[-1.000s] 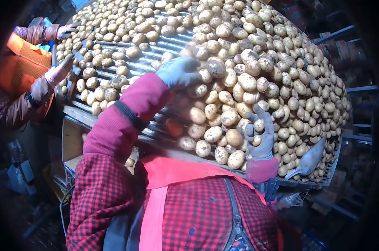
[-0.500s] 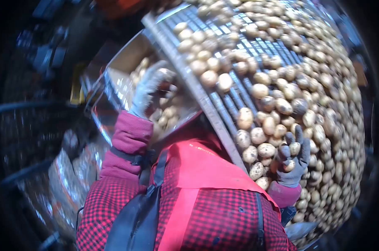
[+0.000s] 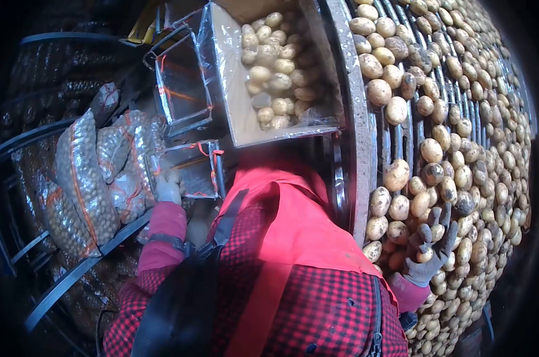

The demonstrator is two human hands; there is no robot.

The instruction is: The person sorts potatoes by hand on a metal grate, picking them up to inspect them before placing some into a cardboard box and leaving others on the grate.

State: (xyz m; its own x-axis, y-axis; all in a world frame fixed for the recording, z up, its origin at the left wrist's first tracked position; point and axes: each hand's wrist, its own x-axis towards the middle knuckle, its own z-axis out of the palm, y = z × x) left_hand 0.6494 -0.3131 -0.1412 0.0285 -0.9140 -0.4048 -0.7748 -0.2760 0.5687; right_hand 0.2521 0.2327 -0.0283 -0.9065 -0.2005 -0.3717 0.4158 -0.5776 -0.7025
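Small potatoes (image 3: 425, 254), two that I can count, sit in the curled fingers of the right hand (image 3: 429, 247), which stays on the heap (image 3: 459, 149) by the roller table (image 3: 354, 119) edge. The left hand (image 3: 168, 190) has dropped from the one lined bin (image 3: 233, 113) to the lower of two bag frames (image 3: 192, 169); its fingers touch the rim, but I cannot tell if they grip. Three net sacks (image 3: 79, 178) press close, leaving little room

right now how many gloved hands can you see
2. The left hand is low on the left, at the clear bag beside the netted sacks. The right hand is on the right over the roller table, small potatoes in its fingers. None seem hidden.
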